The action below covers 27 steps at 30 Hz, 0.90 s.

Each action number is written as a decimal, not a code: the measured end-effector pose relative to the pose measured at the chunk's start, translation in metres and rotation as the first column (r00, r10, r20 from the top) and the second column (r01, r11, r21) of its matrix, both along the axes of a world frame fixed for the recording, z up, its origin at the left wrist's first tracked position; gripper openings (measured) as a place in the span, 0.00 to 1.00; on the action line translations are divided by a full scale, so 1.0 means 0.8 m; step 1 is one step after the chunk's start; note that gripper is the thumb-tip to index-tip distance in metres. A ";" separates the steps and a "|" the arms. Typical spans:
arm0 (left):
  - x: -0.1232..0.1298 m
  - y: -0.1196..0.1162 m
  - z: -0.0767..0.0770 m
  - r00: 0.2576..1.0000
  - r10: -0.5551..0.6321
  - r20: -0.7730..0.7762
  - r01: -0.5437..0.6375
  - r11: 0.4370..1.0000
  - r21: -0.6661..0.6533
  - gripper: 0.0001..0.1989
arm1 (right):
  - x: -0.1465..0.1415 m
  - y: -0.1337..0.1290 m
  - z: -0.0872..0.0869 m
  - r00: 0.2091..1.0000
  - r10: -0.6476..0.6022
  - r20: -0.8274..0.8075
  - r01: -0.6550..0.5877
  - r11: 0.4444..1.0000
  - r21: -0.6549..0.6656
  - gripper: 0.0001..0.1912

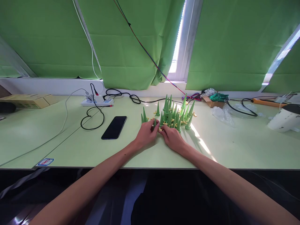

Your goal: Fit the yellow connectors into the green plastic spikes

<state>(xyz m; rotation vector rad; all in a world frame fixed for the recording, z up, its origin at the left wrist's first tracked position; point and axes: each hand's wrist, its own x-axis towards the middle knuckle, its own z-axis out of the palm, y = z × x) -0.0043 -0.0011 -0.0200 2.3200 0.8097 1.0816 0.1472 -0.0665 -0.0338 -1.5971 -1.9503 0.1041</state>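
Note:
My left hand [147, 132] is closed round a green cone-shaped plastic piece [155, 123], its tip poking up between the fingers. My right hand [173, 137] meets it from the other side, thumb and forefinger pinched at a small yellow part [160, 129] low on that cone. The fingers partly cover the contact. Just behind both hands stands a cluster of similar green cones [172, 112], mostly upright, with small yellow parts near their bases. A few more cones [144, 115] stand to the left of the cluster.
A black phone [114, 127] lies left of my hands. Behind it are a power strip [97, 101] and looping black cables. To the right sit a small cardboard box [213, 102], clear plastic wrap [222, 115] and a white cylindrical container [286, 118]. A yellowish box [30, 101] lies far left.

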 end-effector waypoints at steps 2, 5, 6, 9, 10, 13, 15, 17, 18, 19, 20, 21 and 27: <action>0.000 0.000 0.000 1.000 -0.001 0.002 0.001 1.000 -0.003 0.10 | 0.000 0.000 -0.001 1.000 -0.001 0.017 0.001 1.000 0.004 0.10; 0.000 0.002 0.000 1.000 -0.008 0.000 0.008 1.000 -0.001 0.10 | 0.000 0.001 -0.001 1.000 -0.003 0.024 0.003 1.000 0.005 0.13; 0.000 0.002 0.000 1.000 -0.010 -0.001 0.010 1.000 0.000 0.10 | 0.000 0.001 -0.001 1.000 -0.003 0.019 0.003 1.000 0.005 0.13; 0.000 0.002 0.000 1.000 0.002 0.002 -0.002 1.000 0.000 0.10 | 0.000 0.000 -0.002 1.000 -0.005 -0.023 0.005 1.000 0.010 0.13; 0.000 0.002 0.000 1.000 0.008 0.005 -0.008 1.000 -0.001 0.10 | 0.000 0.000 -0.002 0.999 0.000 -0.047 0.001 1.000 0.014 0.11; 0.000 0.000 0.001 1.000 0.012 0.014 -0.012 1.000 0.000 0.10 | 0.001 0.000 -0.004 0.993 0.031 -0.115 -0.027 0.999 0.035 0.07; 0.000 -0.001 0.002 1.000 0.010 0.021 -0.010 1.000 0.000 0.10 | 0.002 0.001 -0.006 0.990 0.047 -0.132 -0.041 0.998 0.052 0.08; 0.000 -0.002 0.002 1.000 0.011 0.022 -0.011 1.000 -0.003 0.10 | 0.002 0.002 -0.008 0.990 0.050 -0.134 -0.042 0.997 0.064 0.06; 0.000 -0.002 0.002 1.000 0.012 0.020 -0.012 1.000 -0.004 0.10 | 0.002 0.002 -0.009 0.990 0.049 -0.135 -0.040 0.997 0.068 0.06; 0.000 -0.002 0.002 1.000 0.012 0.016 -0.012 1.000 -0.006 0.10 | 0.002 0.002 -0.009 0.990 0.047 -0.135 -0.038 0.997 0.070 0.05; 0.000 -0.003 0.002 1.000 0.011 0.012 -0.011 1.000 -0.006 0.10 | 0.002 0.003 -0.009 0.990 0.047 -0.134 -0.038 0.997 0.070 0.04; 0.000 -0.003 0.002 1.000 0.010 0.008 -0.009 1.000 -0.005 0.10 | 0.002 0.003 -0.009 0.990 0.047 -0.133 -0.038 0.997 0.069 0.04; 0.000 -0.002 0.003 1.000 0.007 -0.016 -0.007 1.000 0.008 0.09 | 0.003 0.001 -0.007 0.993 0.050 -0.111 -0.043 0.997 0.063 0.02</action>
